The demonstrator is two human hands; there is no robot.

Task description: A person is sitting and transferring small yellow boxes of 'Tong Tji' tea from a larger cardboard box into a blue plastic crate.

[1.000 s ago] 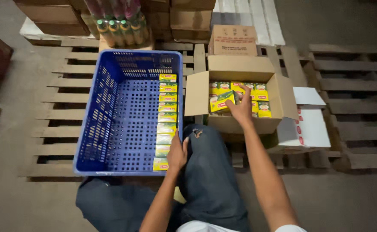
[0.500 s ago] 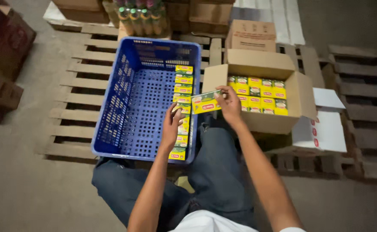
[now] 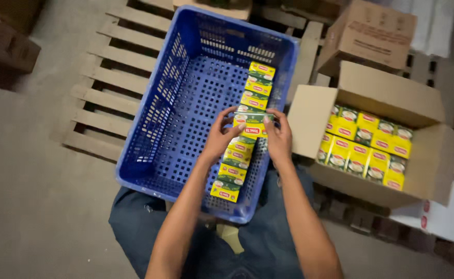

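Note:
My left hand (image 3: 221,135) and my right hand (image 3: 280,135) together hold one small yellow-and-green packet (image 3: 252,124) over the blue plastic crate (image 3: 175,98). Each hand grips one end of the packet. Under it, a row of matching packets (image 3: 247,95) runs along the crate's right wall, from the far end to the near end. An open cardboard box (image 3: 392,98) to the right of the crate holds several more of the same packets (image 3: 364,147).
The crate and box rest on wooden pallets (image 3: 108,98). A closed cardboard box (image 3: 369,36) stands behind the open one, and more boxes (image 3: 4,41) sit at the far left on the concrete floor. White boxes (image 3: 441,219) lie at the lower right.
My right hand lifted a packet from the cardboard box and carried it left over the crate. My left hand rose from the row to grip its other end.

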